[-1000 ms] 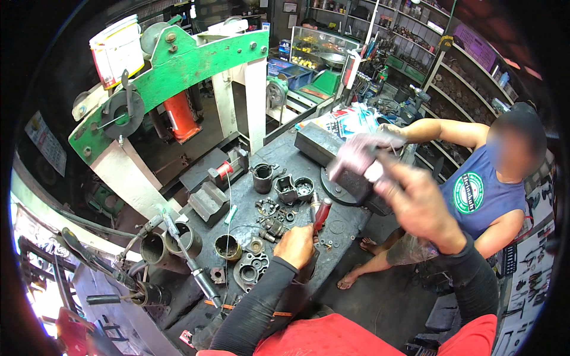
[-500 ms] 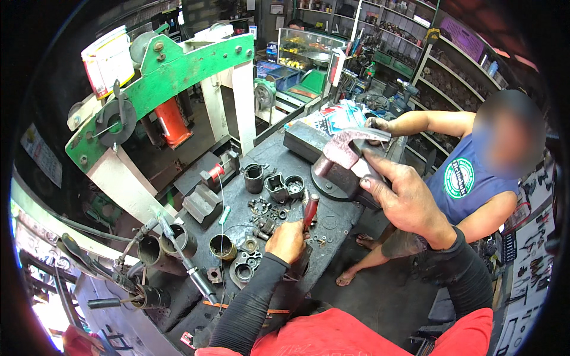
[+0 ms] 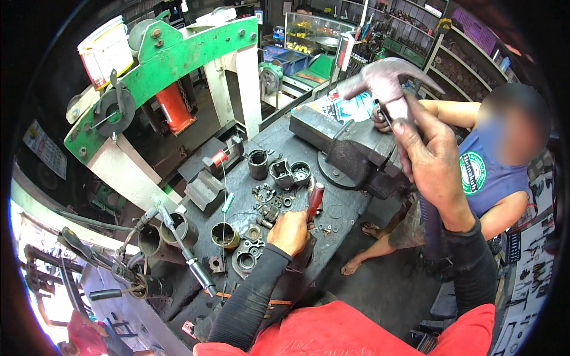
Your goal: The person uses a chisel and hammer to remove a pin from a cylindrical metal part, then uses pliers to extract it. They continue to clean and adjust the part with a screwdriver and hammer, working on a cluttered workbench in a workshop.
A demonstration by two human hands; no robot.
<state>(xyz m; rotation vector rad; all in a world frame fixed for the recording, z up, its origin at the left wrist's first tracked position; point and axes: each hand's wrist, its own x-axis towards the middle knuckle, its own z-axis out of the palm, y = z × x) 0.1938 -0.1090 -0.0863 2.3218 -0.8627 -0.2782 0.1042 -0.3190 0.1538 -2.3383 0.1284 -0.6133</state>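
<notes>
My right hand (image 3: 436,166) is closed around a claw hammer (image 3: 392,80), raised over the right part of the workbench (image 3: 350,216). Its slightly blurred head stands above the bench vise (image 3: 362,151). Low over the bench, my left hand (image 3: 289,233) is wrapped round a red-handled tool (image 3: 316,199), which looks like a screwdriver. The handle sticks up past my fingers, and my hand hides its lower end. Close to that hand lie a metal housing (image 3: 244,260), a yellowish cup (image 3: 225,236) and several small greasy parts (image 3: 270,212).
A co-worker (image 3: 493,160) in a blue sleeveless shirt stands at the right, a hand by the vise. Behind the bench rises a green and white press frame (image 3: 178,65). Metal cylinders (image 3: 179,230) with tools stand at the left. Shelves (image 3: 463,71) line the back.
The hammer has swung upward and away from the vise, with my right hand turning along. My left hand stays on the red-handled tool. The view has shifted slightly.
</notes>
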